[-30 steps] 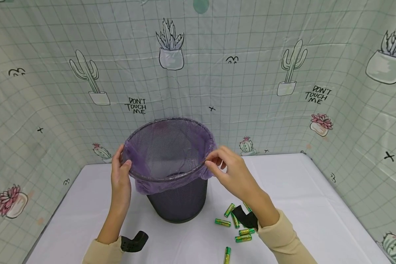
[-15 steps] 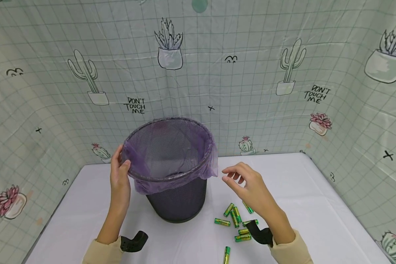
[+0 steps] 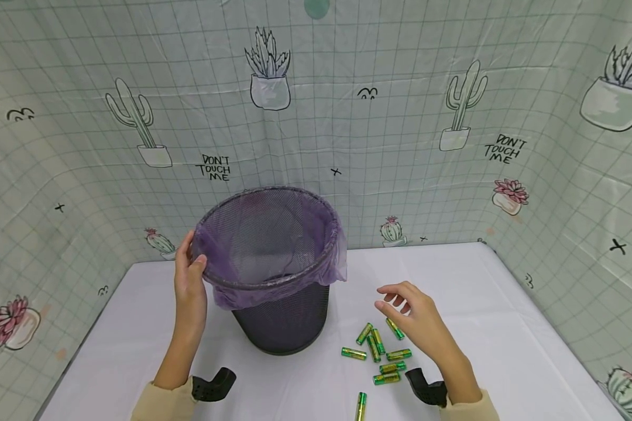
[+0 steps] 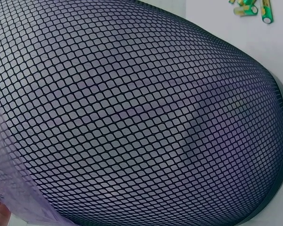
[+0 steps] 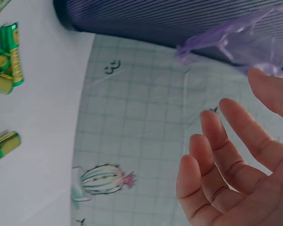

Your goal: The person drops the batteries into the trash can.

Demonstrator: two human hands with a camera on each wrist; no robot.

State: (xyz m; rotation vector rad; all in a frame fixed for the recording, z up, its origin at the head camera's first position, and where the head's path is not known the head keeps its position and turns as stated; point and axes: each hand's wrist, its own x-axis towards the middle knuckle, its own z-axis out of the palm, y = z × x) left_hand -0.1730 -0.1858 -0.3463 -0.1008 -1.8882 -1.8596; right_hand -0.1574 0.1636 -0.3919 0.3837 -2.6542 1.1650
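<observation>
One white tabletop (image 3: 495, 292) carries everything. Just right of my left grip (image 3: 191, 286), which pinches its rim (image 3: 258, 287), stands the round black mesh wastebasket (image 3: 284, 327), a thin purple plastic liner (image 3: 242, 297) folded over that rim. My right grip (image 3: 417, 318), relaxed and holding nothing, hangs farther right; below and left of it lie green-and-gold cylindrical batteries (image 3: 354, 353). A firm left pinch should, I judge, steady the basket, while loose plastic wants gentle smoothing.

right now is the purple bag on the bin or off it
On. The purple bag lines the mesh bin: in the head view its edge folds over the rim and hangs outside.
</observation>
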